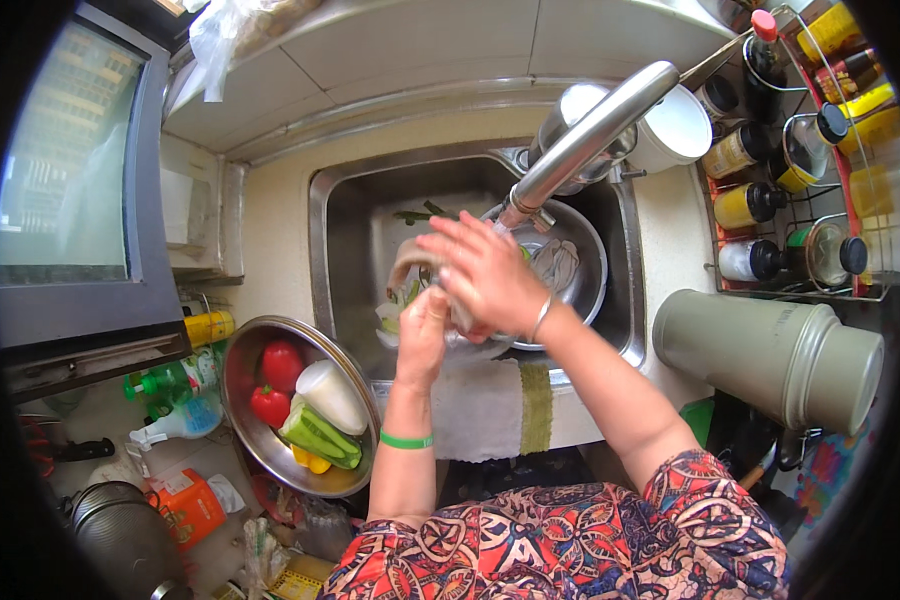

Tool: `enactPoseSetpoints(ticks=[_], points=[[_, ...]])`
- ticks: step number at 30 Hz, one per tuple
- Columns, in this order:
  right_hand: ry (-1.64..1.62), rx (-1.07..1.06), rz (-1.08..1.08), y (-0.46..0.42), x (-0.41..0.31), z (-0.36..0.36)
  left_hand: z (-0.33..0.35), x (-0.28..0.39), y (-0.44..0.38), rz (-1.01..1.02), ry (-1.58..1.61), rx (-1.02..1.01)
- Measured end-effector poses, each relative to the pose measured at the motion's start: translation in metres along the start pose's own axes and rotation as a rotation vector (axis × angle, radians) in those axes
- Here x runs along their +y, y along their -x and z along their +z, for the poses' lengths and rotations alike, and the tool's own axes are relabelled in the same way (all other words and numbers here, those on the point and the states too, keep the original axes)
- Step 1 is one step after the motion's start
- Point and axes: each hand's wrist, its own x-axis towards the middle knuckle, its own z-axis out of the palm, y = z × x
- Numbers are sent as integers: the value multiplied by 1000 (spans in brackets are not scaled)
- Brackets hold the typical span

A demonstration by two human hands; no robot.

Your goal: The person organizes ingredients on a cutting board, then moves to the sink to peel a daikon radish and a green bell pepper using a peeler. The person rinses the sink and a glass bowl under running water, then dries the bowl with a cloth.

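My left hand (424,330) grips a limp beige piece (414,259), blurred by motion, whose looped end hangs out over the sink; it may be cloth. Across it lies my right hand (487,281), fingers stretched out and partly hiding what is held. Water runs from the metal faucet (592,142) onto the right fingers. Behind that hand a round metal basin (596,262) sits in the right part of the stainless steel sink (360,187), holding a folded greyish piece (555,262) and a bit of something green. Green vegetable scraps (420,215) lie on the sink floor.
Left of the sink, a steel bowl (244,442) holds red peppers, a peeled white vegetable, a peeled green one and something yellow. A large thermos (742,352) lies at the right, below a wire rack (795,296) of bottles and jars. A cloth (480,409) drapes the sink's front edge.
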Motion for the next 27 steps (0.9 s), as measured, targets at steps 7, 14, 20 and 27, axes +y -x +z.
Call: enactPoseSetpoints(ticks=[7,14,20,27], points=[[-904,-325,513,-10,76,-23,7,21,24,8,126,-181],[8,39,-262,1,6,-18,12,12,10,-76,-37,-124],[-207,-114,-47,8,116,10,26,10,17,-129,-33,-185],[-255,-52,-145,14,121,-5,13,2,29,-100,44,-281]])
